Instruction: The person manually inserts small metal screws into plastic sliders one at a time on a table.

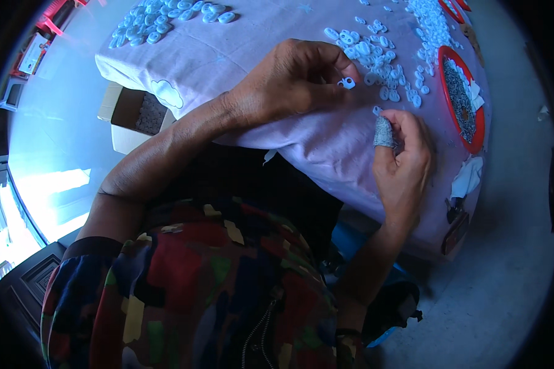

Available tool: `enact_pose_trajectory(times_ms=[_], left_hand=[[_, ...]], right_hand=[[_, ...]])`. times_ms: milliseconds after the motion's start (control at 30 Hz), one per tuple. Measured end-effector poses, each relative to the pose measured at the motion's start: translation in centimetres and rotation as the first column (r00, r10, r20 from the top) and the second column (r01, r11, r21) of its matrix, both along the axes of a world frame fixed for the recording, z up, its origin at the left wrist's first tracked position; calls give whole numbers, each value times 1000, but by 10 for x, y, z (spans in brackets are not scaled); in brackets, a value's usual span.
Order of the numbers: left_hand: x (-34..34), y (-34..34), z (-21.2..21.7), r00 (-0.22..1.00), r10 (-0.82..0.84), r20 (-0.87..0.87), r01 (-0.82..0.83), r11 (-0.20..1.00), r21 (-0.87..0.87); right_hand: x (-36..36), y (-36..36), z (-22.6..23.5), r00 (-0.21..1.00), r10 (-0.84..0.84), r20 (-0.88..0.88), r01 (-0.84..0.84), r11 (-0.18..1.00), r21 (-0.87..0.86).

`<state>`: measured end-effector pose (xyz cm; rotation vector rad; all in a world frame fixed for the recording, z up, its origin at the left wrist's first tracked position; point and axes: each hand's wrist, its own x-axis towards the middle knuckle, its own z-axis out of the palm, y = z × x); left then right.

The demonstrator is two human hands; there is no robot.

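Pinching 2 small pieces [349,82] [377,111], 2 hands [292,83] [406,157], white box [33,54], markings unreadable

The left hand [286,83] and right hand [406,154] pinch white pieces [348,83].

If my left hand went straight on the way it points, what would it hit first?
Probably the loose white pieces just right of your left hand. Its height above the cloth is unclear, so it might pass over them.
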<state>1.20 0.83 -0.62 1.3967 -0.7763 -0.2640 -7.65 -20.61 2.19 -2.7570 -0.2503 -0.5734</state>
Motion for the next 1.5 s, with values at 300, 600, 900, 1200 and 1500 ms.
enact_pose_trajectory(times_ms=[300,600,900,1200,1500], left_hand=[[-4,1,4,995,98,29,-101,987,122],[3,-1,-5,993,108,-55,-110,993,-43],[-1,3,1,991,22,-131,-26,999,-31],[-15,-3,8,982,-75,-172,66,996,-56],[-19,-6,9,915,-160,-369,109,982,-156]], right_hand=[[8,8,-4,992,124,27,-121,873,472],[-13,-12,4,987,-102,-124,143,908,394],[-19,-32,-6,989,-41,-144,116,818,564],[-17,-1,-3,994,98,50,-93,505,858],[-2,30,-17,966,212,147,-218,372,902]])
